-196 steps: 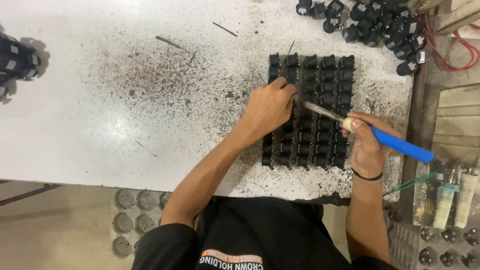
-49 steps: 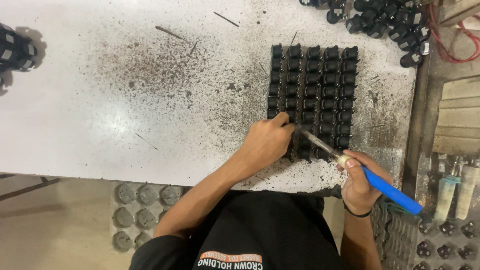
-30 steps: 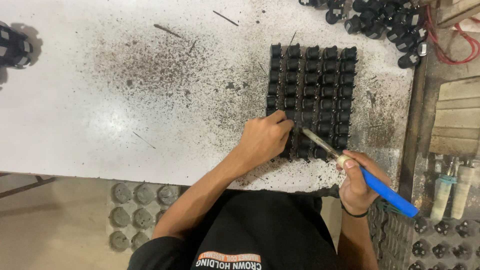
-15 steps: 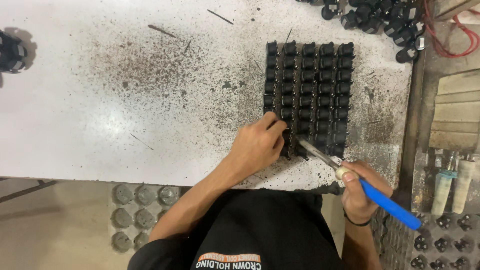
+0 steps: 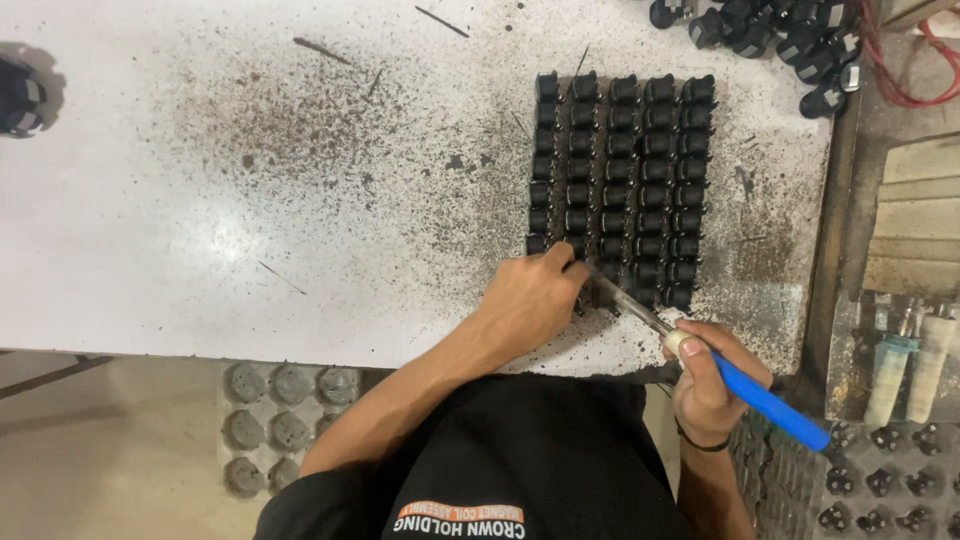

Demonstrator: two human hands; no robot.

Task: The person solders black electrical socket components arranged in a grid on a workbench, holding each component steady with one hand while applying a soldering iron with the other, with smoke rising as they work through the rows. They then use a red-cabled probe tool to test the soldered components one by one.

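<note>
My left hand (image 5: 535,300) presses curled fingers onto the near row of the black parts (image 5: 620,185) block. My right hand (image 5: 705,385) grips the soldering iron (image 5: 715,365), its long axis slanting, tip pointing up-left into that row.

Matt black plastic parts (image 5: 620,180); speckled tabletop (image 5: 200,250)

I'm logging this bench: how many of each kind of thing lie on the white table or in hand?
Blue-handled soldering iron: 1
Block of black parts: 1
Loose heap of black parts: 1
Lone black part, left edge: 1
Total: 4
</note>
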